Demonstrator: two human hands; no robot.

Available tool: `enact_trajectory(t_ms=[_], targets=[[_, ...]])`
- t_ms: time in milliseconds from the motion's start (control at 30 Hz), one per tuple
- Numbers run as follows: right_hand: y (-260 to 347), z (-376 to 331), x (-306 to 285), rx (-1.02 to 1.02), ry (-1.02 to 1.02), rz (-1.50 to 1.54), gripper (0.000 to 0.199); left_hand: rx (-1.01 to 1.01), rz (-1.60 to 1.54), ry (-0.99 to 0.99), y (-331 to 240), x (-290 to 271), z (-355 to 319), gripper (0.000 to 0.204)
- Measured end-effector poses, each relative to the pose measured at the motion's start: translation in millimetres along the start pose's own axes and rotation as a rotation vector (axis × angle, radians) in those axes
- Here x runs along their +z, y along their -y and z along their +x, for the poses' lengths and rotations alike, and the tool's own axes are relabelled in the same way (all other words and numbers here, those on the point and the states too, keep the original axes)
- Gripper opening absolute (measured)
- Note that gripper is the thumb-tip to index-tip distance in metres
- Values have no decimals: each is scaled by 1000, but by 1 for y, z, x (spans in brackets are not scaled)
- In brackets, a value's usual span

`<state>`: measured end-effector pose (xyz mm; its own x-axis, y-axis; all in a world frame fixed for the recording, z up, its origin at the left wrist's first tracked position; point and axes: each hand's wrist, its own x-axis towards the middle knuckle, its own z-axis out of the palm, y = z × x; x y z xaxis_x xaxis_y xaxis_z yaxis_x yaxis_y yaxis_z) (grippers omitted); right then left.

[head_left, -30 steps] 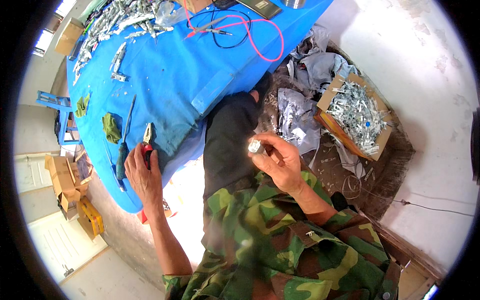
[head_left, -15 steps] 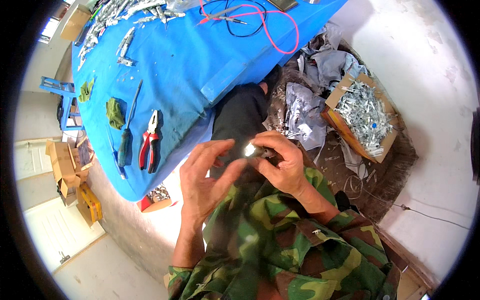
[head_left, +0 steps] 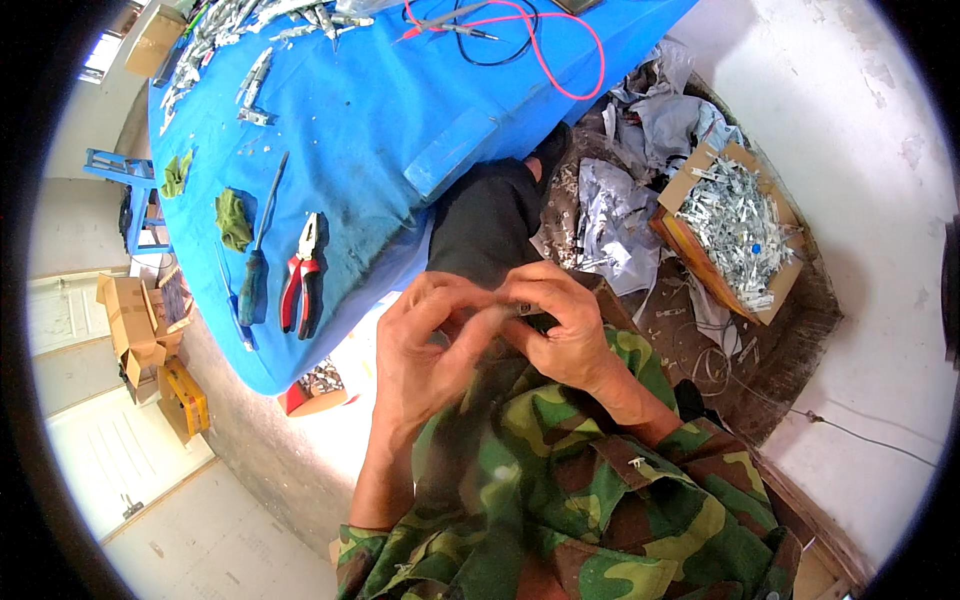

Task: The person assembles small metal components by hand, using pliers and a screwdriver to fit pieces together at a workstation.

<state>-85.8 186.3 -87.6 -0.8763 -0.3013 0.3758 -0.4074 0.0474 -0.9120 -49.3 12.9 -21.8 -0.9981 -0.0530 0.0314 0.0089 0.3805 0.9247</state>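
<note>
"Where is the small part?"

"The small metal part [head_left: 522, 309] is up between both hands, over the person's lap. I'll take the clock from there, twelve at the top."

"How do the fingers stand?"

"The right hand [head_left: 563, 325] pinches the part between thumb and forefinger, its other fingers curled in. The left hand [head_left: 428, 335] has its thumb and fingertips drawn together at the part's nine o'clock end. They hide that end, so I can't tell whether they grip it."

"What lies near the left hand?"

"The pliers [head_left: 303, 275], at nine o'clock, with red and black handles pointing to six and the nose to twelve. They lie on the blue cloth [head_left: 360, 150]. Just past them, between nine and ten, are a screwdriver [head_left: 252, 285] and a crumpled green rag [head_left: 233, 220]."

"And farther out?"

"A heap of grey metal pieces [head_left: 230, 30] between ten and eleven, and a red wire [head_left: 590, 70] around twelve to one."

"On the right hand's side?"

"Between two and three, a cardboard box [head_left: 690, 262] full of shiny metal strips [head_left: 735, 225] stands tilted. Pale plastic bags [head_left: 612, 205] lie beside it, between one and two."
</note>
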Motion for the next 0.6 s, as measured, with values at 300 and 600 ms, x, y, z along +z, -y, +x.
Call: enact_trajectory(t_ms=[300, 600], targets=[[2, -4, 0, 186, 44, 196, 31, -251, -400, 7, 9, -4, -8, 24], [2, -10, 7, 325, 38, 449, 28, -266, -607, 19, 25, 0, -11, 22]])
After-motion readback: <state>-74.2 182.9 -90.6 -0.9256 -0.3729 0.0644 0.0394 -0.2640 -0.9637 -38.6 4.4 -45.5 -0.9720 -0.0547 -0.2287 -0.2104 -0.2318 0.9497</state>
